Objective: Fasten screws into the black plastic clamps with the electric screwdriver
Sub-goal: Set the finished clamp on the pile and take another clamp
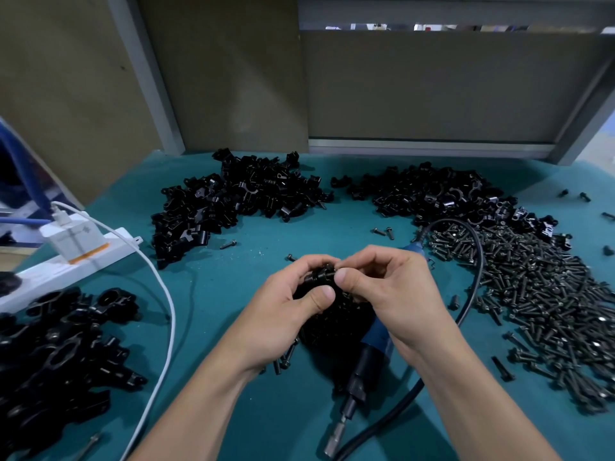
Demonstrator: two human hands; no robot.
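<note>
My left hand (pixel 286 304) and my right hand (pixel 382 287) meet at the middle of the teal table, both gripping one black plastic clamp (pixel 321 276) between thumbs and fingertips. A small black screw sits in the clamp at my right fingertips. The blue and black electric screwdriver (pixel 369 357) lies on the table beneath my right wrist, its metal bit (pixel 336 437) pointing toward me. A small heap of screws (pixel 332 324) lies under my hands, partly hidden.
Two piles of black clamps lie at the back, left (pixel 239 197) and right (pixel 442 197). A wide spread of screws (pixel 549 304) covers the right. Assembled clamps (pixel 60 347) sit at front left. A white power strip (pixel 70 257) and white cable (pixel 166 314) lie left.
</note>
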